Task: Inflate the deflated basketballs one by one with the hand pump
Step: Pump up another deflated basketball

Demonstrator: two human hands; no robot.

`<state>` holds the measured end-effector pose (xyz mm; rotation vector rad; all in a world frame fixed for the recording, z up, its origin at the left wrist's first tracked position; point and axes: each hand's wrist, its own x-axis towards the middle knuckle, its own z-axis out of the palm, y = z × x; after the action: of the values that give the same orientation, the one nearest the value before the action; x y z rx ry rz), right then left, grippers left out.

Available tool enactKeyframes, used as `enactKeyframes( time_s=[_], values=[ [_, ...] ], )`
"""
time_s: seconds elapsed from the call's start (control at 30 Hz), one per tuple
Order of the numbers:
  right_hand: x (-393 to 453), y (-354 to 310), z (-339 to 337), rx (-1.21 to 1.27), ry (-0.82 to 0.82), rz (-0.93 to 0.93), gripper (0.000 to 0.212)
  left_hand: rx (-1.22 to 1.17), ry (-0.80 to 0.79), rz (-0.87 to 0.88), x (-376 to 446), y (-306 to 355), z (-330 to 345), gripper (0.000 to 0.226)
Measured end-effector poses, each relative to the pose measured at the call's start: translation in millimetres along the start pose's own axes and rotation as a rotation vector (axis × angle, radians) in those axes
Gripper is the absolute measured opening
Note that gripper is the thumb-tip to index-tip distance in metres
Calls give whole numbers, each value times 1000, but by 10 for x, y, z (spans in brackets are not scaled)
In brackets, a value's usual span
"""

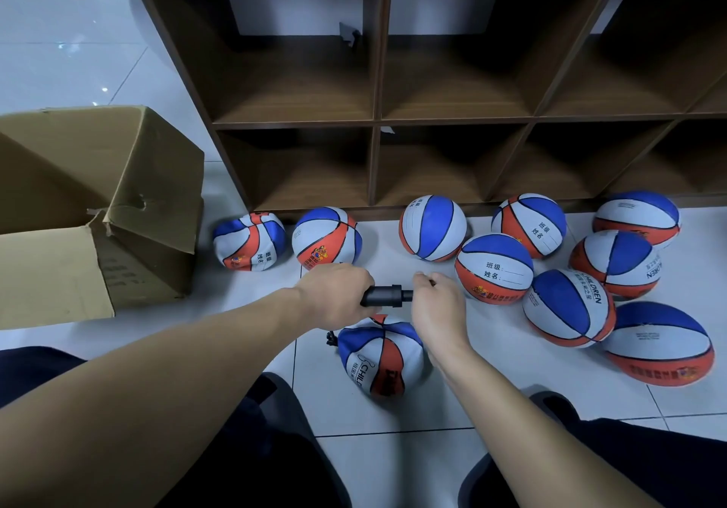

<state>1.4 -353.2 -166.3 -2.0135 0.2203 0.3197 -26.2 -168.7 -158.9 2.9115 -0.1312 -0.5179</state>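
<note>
A black hand pump [387,296] is held level above the floor between both hands. My left hand [334,296] grips its barrel end, and my right hand [436,303] grips the other end. Just below the pump lies a crumpled, deflated basketball [379,356] in blue, white and orange. A thin black hose [329,339] shows at that ball's left side. Two more sagging balls, one [250,241] and another [326,238], lie further left by the shelf. Several round, full-looking balls [568,307] crowd the floor to the right.
A dark wooden cubby shelf [373,122] stands straight ahead with open compartments. An open cardboard box [94,208] sits at the left on the pale tiled floor [432,397]. My knees and dark shoes [550,403] frame the bottom of the view.
</note>
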Motion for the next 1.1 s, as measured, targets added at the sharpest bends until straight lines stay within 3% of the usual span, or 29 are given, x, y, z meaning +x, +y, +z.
enactKeyframes(
  time_s=[0.4,0.63,0.8,1.1],
  values=[
    [37,11,-44,-46,-69,-47,39,-17,8,28,-14,4,8,38],
    [352,84,-480,24,67,-44,42,-35,-16,-54,-48,-289,-25,27],
    [356,72,-442,75,142,10,44,-62,0,-64,-33,-254,-47,27],
    [49,-61,-138,0,99,-65,37,-28,29,-44,-31,-88,-11,26]
  ],
)
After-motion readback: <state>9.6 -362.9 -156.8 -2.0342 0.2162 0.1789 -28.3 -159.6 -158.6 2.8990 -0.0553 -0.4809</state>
